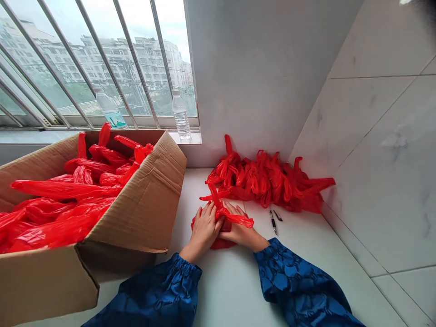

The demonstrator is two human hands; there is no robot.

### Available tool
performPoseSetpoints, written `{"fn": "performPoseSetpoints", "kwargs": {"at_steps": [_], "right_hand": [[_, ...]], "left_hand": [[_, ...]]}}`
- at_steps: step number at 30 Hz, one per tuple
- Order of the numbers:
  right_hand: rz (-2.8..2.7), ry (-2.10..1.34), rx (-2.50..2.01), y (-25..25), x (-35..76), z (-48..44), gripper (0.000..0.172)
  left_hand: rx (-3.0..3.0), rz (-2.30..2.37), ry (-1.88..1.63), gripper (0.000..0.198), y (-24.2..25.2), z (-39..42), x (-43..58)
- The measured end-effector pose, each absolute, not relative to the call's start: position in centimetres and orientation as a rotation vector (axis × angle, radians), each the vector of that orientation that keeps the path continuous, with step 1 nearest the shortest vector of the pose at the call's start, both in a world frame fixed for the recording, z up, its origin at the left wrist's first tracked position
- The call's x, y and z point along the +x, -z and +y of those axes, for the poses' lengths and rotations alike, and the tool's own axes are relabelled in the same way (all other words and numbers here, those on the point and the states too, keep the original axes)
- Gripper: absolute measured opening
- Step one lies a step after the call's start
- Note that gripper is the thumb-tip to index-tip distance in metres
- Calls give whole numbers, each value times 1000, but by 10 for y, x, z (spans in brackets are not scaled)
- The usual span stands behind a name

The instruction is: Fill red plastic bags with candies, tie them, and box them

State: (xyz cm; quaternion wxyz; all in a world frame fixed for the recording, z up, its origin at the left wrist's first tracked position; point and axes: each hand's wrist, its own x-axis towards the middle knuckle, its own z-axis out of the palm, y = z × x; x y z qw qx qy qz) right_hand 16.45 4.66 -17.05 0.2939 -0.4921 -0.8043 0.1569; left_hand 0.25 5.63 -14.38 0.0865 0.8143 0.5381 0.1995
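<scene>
While cupping a bunched red bag [226, 226] just below frame centre, pressing in from both sides with left hand [204, 227] and right hand [241, 233] curved against it; cannot tell whether pinching any plastic. Just beyond, spotting a heap of red plastic [262, 181] near a black pen [273, 222] and, at left, a cardboard box [151, 200] loaded with red bundles [68, 188].

Up front, red bag [241, 220]: thin crinkled plastic, glossy along twists. Red heap [262, 181] behind: same flimsy film, wrinkled, softer shine. Now box [146, 200]: brown matt cardboard, faintly ridged. Bags inside [68, 222] gleaming, slick plastic! Blue sleeves [163, 290]: shiny satiny cloth, puckered. Tabletop [228, 290] smooth, low sheen. Window bars [161, 45] smooth metal. Bottles [181, 120] clear plastic. Wall tiles [381, 181] smooth, marbled, lightly glossy.
</scene>
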Motion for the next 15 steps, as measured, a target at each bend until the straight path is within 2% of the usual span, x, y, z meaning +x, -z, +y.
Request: {"fn": "performPoseSetpoints", "kwargs": {"at_steps": [15], "right_hand": [[-2177, -355, -1345, 181, 162, 47, 87]], "left_hand": [[2517, 1665, -475, 46, 160, 61, 2]]}}
